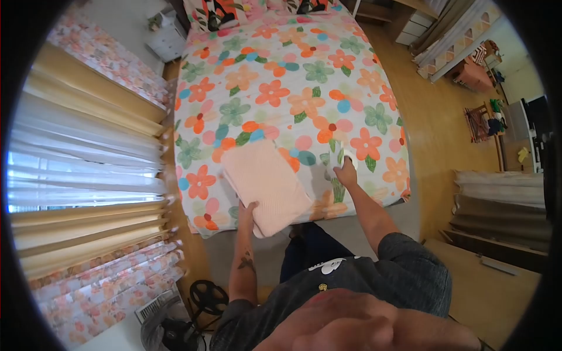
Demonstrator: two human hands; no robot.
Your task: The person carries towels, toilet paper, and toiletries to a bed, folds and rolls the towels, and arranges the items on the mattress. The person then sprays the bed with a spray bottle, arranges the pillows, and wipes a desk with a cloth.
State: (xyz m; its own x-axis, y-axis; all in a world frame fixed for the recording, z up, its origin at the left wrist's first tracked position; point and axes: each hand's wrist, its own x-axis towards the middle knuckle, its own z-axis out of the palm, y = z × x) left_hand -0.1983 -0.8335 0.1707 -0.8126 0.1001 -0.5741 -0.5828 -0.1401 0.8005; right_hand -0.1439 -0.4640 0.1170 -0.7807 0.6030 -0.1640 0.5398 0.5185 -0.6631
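Observation:
My left hand (248, 212) grips the near left edge of a folded light-pink blanket (266, 184), thumb on top and the other fingers hidden beneath. The blanket is a thick rectangle with rounded folds, held over the near part of the bed. My right hand (346, 173) is closed round a small whitish object (349, 155) above the bed's near right part. Its outline blends with the flowered bedspread (272, 93), so I cannot tell its kind.
Pillows (216, 14) lie at the bed's far end. Curtains (93, 164) hang by the window on the left. A white nightstand (167, 41) stands at the far left. A black wheel-like stand (209, 297) is at lower left, and a wooden cabinet (486, 272) at right.

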